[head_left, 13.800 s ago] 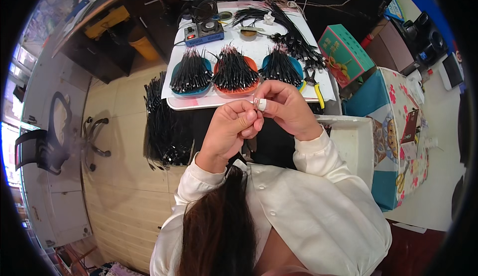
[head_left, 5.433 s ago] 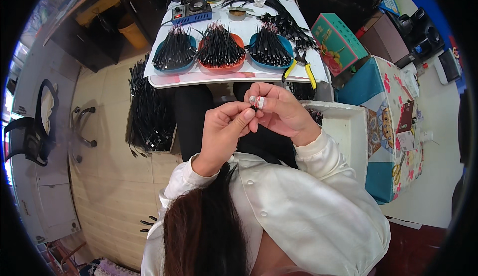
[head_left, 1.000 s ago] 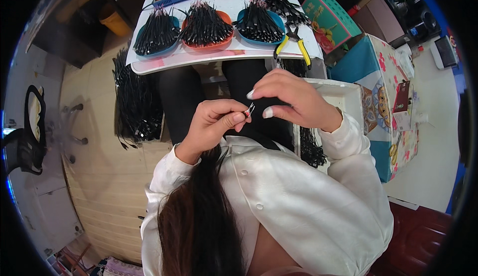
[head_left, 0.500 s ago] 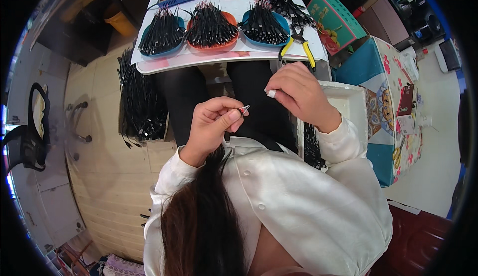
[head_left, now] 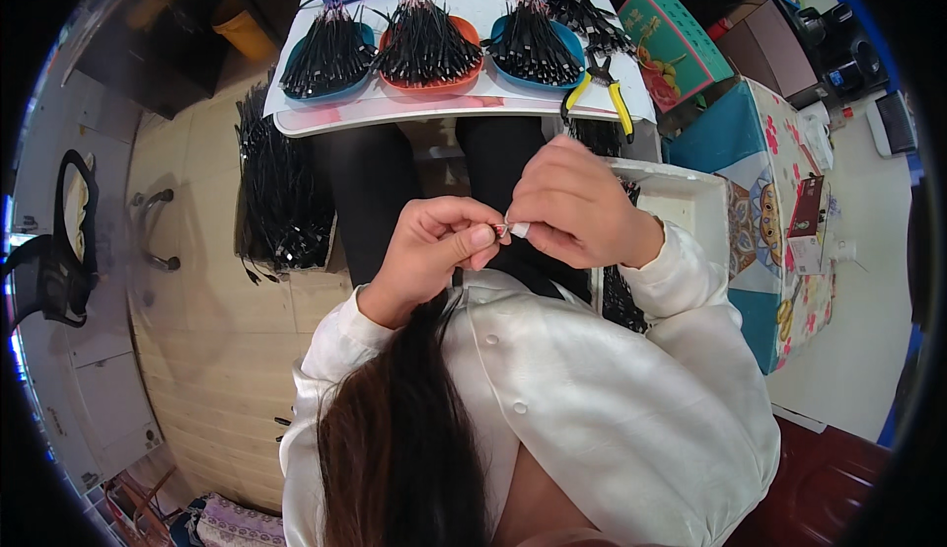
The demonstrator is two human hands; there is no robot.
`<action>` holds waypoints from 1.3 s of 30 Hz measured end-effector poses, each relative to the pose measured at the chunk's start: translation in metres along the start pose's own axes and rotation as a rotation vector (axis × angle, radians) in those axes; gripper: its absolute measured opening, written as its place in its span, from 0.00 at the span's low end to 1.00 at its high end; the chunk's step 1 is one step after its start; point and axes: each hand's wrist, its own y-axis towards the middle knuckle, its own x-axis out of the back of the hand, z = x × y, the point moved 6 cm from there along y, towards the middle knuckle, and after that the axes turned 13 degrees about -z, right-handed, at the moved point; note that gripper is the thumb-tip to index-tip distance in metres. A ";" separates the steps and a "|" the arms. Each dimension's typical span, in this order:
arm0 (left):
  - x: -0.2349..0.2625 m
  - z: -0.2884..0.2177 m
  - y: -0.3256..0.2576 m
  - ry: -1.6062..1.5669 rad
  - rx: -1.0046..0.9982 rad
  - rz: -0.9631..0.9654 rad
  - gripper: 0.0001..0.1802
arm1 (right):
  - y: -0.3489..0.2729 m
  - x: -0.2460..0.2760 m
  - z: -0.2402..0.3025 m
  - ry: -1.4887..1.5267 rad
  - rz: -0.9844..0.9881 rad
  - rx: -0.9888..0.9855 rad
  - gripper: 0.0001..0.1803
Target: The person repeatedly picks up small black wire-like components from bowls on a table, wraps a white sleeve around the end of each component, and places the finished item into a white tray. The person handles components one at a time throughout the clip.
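Our right hand [head_left: 582, 204] has moved in to the thin wire ends [head_left: 501, 230]; it and our left hand [head_left: 437, 243] pinch them above our black trousers [head_left: 373, 167] — light, bendy, easily frayed, we judge, so best gripped behind the tips.

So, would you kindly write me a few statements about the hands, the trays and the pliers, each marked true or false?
1. The left hand pinches a small wire piece between thumb and finger. True.
2. The right hand is well away from that piece. False: its fingertips are right at the piece's end.
3. The orange tray stands between two blue trays. True.
4. All three trays hold white cables. False: the cables in them are black.
5. The yellow-handled pliers lie on the table, near the right-hand blue tray. True.
6. A green box stands left of the trays. False: the green box is to their right.
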 end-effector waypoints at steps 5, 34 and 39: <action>-0.016 -0.032 0.003 0.914 -0.734 0.102 0.06 | -0.044 -0.030 -0.030 0.835 0.226 -1.145 0.04; -0.012 0.010 0.006 -0.373 0.178 0.159 0.09 | -0.009 0.006 -0.021 0.423 -0.079 -0.407 0.10; -0.023 0.015 0.003 -0.532 0.327 0.234 0.09 | 0.003 0.002 -0.010 0.429 -0.111 -0.155 0.05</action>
